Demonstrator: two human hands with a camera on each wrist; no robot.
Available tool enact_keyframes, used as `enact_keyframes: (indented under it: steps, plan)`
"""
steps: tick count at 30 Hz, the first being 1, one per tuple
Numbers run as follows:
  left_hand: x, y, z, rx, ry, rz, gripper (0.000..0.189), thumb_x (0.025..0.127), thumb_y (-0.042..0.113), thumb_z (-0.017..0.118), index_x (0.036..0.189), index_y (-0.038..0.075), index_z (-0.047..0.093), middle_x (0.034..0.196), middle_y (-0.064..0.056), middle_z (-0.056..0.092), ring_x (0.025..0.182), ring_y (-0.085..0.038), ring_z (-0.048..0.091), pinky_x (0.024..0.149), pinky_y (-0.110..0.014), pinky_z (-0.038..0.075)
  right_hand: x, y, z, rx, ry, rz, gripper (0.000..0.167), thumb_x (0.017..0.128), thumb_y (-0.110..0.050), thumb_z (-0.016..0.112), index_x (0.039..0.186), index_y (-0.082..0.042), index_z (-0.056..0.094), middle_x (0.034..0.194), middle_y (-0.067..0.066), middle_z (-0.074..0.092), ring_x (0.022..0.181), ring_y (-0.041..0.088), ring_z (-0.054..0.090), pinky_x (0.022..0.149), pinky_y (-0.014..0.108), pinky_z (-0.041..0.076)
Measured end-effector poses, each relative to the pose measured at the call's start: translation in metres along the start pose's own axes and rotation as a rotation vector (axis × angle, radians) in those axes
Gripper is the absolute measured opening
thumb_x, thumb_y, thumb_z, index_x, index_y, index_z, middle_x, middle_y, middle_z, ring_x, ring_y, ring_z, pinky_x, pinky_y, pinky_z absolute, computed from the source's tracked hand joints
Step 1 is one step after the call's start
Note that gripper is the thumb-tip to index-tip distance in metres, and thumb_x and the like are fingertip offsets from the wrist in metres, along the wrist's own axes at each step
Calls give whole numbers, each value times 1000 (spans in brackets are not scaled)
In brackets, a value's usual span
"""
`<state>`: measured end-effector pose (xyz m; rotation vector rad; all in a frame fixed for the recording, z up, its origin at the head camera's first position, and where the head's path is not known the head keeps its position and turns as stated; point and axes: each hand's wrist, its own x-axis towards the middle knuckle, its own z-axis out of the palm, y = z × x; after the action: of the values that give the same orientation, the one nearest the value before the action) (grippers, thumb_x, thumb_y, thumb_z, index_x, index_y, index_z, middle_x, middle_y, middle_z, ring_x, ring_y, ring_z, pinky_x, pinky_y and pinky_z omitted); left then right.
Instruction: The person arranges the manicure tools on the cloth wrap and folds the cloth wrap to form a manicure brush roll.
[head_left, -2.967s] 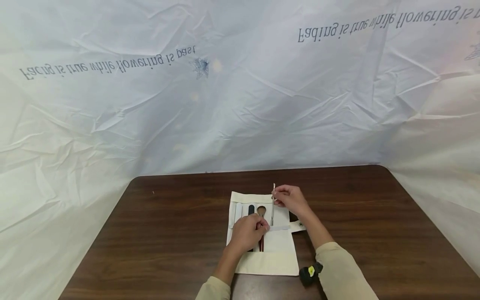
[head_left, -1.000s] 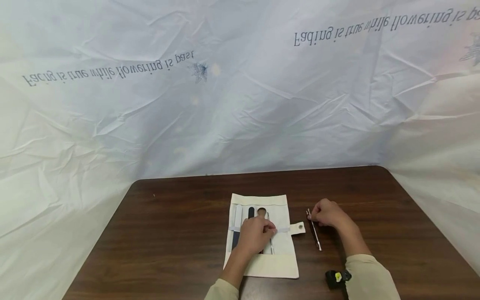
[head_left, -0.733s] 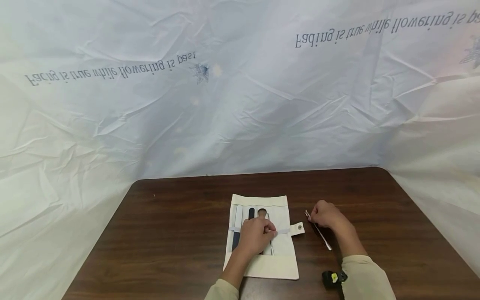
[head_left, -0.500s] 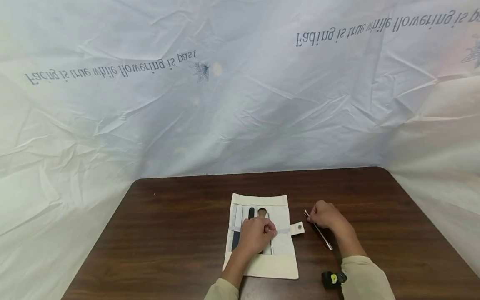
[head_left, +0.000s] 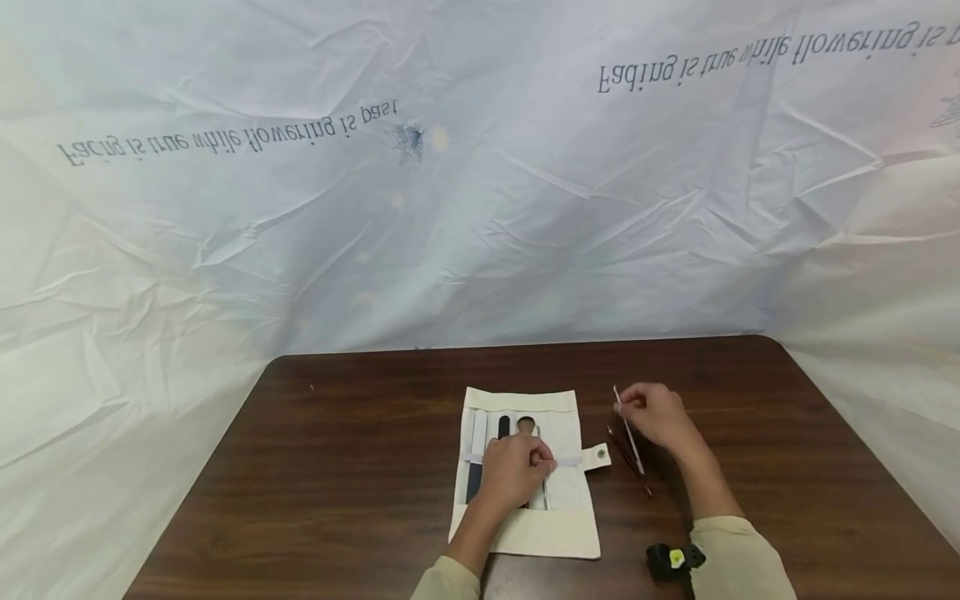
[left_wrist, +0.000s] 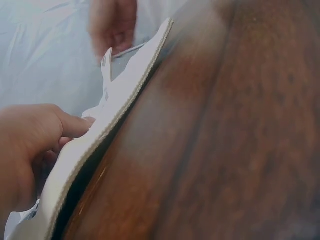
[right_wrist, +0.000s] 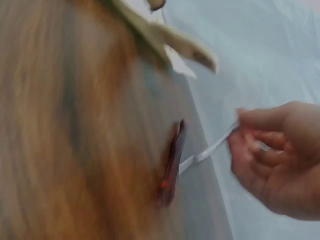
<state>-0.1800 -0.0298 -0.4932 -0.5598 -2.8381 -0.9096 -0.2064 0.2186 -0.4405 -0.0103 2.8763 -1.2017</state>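
A cream fabric tool pouch point(head_left: 558, 533) lies unfolded on the table, with a pale elastic band point(head_left: 570, 460) across it. My left hand point(head_left: 512, 471) rests over the pouch and pinches the band between thumb and curled fingers. Under the band sit a white nail file point(head_left: 478, 429), a dark file point(head_left: 504, 423), a brush point(head_left: 526, 424) and a thin metal tool point(head_left: 546, 493); my hand partly covers them. To the right, my right hand point(head_left: 654, 412) pinches a slim silver cuticle pusher point(head_left: 630, 435) near its upper end. Beside it lies a slender reddish-brown tool point(head_left: 624, 452).
The pouch's snap strap point(head_left: 596, 456) sticks out to the right, close to the reddish-brown tool. A dark wooden table point(head_left: 337, 467) carries everything. Behind it hangs a wrinkled white sheet point(head_left: 480, 208) with printed lettering.
My right hand has come from over the pouch to its right and picked up the cuticle pusher, lifting it off the reddish-brown tool. My left hand has shifted slightly right along the band.
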Motion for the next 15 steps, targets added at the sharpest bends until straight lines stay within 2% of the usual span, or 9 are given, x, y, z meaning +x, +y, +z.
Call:
enact_keyframes:
  steps: [4, 9, 12, 15]
  plan:
    - [0, -2, 0, -26, -4, -9, 10, 87, 26, 78, 77, 25, 76, 62, 17, 58, 59, 5, 44, 75, -27, 40, 6, -19, 7, 219, 90, -59, 24, 98, -15, 66, 109, 6, 68, 94, 16, 74, 75, 10, 65, 69, 30, 55]
    - [0, -4, 0, -39, -11, -14, 9, 87, 25, 78, 78, 25, 76, 62, 16, 59, 59, 5, 44, 75, -27, 40, 16, -41, 22, 469, 84, -78, 29, 98, -13, 65, 117, 10, 65, 96, 11, 74, 76, 2, 67, 73, 25, 59]
    - [1, -3, 0, -44, -13, -15, 9, 87, 25, 78, 78, 25, 77, 62, 15, 58, 58, 4, 44, 75, -27, 40, 21, -46, 30, 528, 76, -67, 29, 100, -12, 63, 119, 10, 64, 96, 8, 73, 77, -1, 66, 75, 21, 58]
    - [0, -2, 0, -46, -16, -17, 10, 88, 25, 78, 78, 24, 77, 62, 15, 58, 58, 4, 44, 74, -26, 39, 25, -46, 38, 526, 45, -58, 28, 101, -12, 62, 118, 10, 64, 99, 14, 74, 77, -2, 66, 75, 20, 58]
